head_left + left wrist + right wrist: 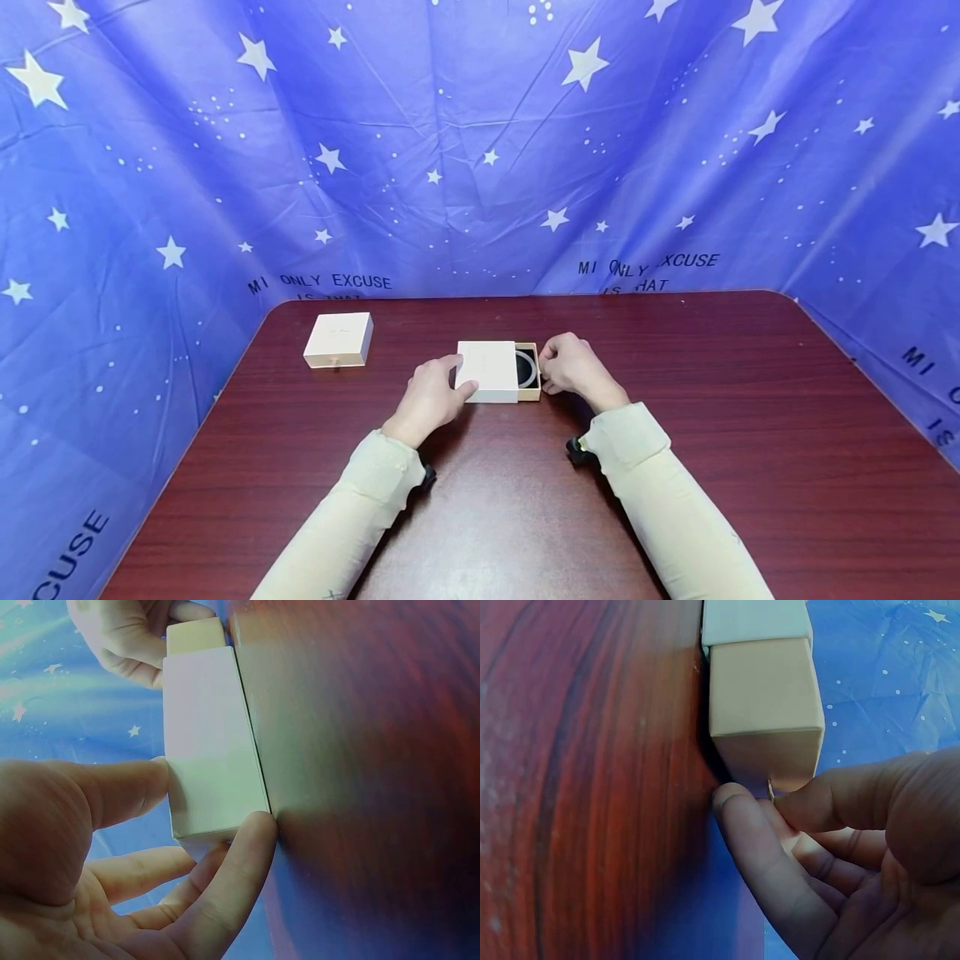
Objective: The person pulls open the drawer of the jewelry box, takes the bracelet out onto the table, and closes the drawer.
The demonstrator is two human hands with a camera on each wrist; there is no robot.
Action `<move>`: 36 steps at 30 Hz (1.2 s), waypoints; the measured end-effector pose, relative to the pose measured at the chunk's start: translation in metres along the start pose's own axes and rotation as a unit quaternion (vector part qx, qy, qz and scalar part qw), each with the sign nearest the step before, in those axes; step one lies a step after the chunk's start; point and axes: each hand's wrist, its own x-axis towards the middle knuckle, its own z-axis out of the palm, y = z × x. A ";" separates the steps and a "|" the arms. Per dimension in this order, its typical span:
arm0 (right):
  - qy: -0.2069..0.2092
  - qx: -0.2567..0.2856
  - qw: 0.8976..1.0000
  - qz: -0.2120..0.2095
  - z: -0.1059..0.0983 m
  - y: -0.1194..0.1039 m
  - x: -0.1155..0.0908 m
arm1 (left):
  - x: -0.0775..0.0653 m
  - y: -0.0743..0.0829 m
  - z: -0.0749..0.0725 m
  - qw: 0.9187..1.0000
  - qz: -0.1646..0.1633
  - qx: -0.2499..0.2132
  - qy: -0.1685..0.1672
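A white drawer-style gift box [487, 372] lies on the table, its tan inner drawer [528, 395] slid partly out to the right. In the drawer's exposed part, a pale bangle-like ring [534, 370] shows against black lining; the rest is hidden under the cover. My left hand [432, 392] holds the cover at its left end, with the thumb [131, 791] on top and fingers round the end and side. At the drawer's front, my right hand [573, 364] pinches a small pull tab [771, 789] between thumb and fingers.
A second white box [339, 337], closed, with a small tab on its front, sits at the far left of the dark red wooden table [712, 417]. Behind the table's back edge hangs a blue curtain [480, 208] with white stars.
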 end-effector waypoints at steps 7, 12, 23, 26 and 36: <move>0.006 -0.003 1.000 -0.002 0.001 0.003 0.001 | -0.001 0.001 -0.001 1.000 0.000 -0.001 0.000; 0.007 0.004 1.000 -0.004 0.000 0.006 0.001 | -0.002 0.002 -0.001 1.000 0.000 0.000 -0.001; 0.003 -0.004 1.000 -0.011 -0.002 0.006 -0.001 | -0.002 0.002 -0.001 1.000 -0.009 -0.001 -0.005; 0.006 -0.016 1.000 -0.015 -0.003 0.007 -0.002 | -0.001 0.002 0.000 1.000 -0.013 -0.001 -0.006; 0.013 -0.020 0.999 -0.021 -0.004 0.008 -0.003 | -0.001 0.001 0.000 1.000 -0.010 -0.002 -0.003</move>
